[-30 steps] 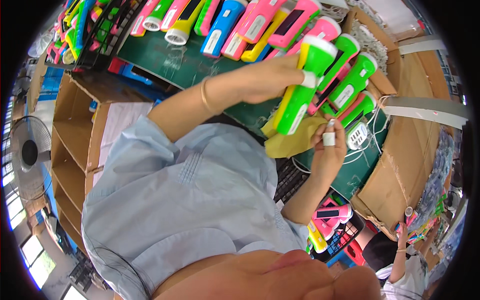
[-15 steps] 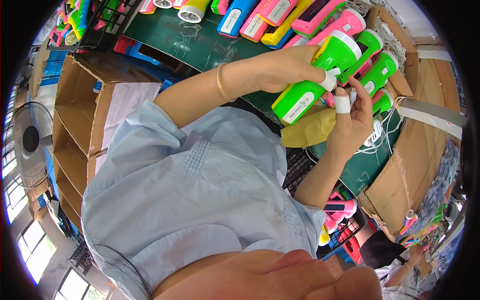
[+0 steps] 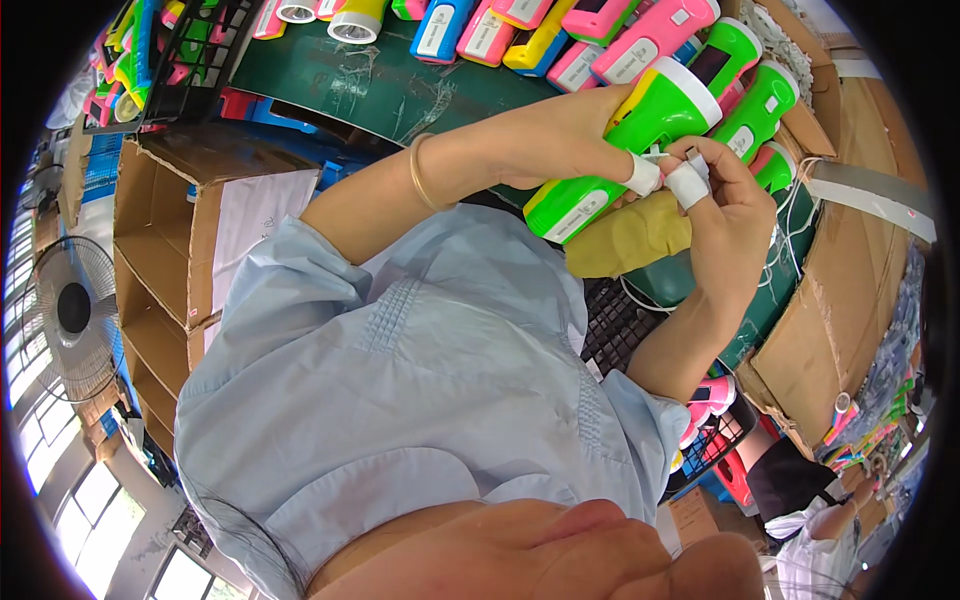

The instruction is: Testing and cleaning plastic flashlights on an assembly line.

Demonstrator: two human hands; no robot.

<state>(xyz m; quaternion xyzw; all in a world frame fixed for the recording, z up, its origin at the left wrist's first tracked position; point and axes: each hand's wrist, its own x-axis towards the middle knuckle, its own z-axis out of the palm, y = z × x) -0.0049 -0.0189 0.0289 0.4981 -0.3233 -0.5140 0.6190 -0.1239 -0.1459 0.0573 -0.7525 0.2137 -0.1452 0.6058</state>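
Note:
My left hand [image 3: 575, 140], with a gold bangle at its wrist, is wrapped round a green and yellow flashlight [image 3: 665, 105] with a white rim, held at a slant above the table. White tape covers its thumb. My right hand [image 3: 735, 205] pinches close beside the flashlight's body, near the left thumb. Its thumb also wears white tape. What the right fingertips hold is too small and covered to make out. A dull yellow cloth-like sheet [image 3: 630, 240] lies just below the flashlight. More green flashlights [image 3: 765, 110] lie to the right of it.
Pink, blue and yellow flashlights [image 3: 440, 30] line the far side of the green table [image 3: 390, 95]. White cables [image 3: 790, 235] lie at the right, by cardboard [image 3: 835, 300]. A cardboard shelf box [image 3: 155, 225] and a fan [image 3: 75, 305] stand left. Another person [image 3: 815, 545] works at lower right.
My right hand has moved up to the flashlight, and its fingers have closed together against the left thumb. The flashlight stays in my left hand. The whole view has shifted slightly.

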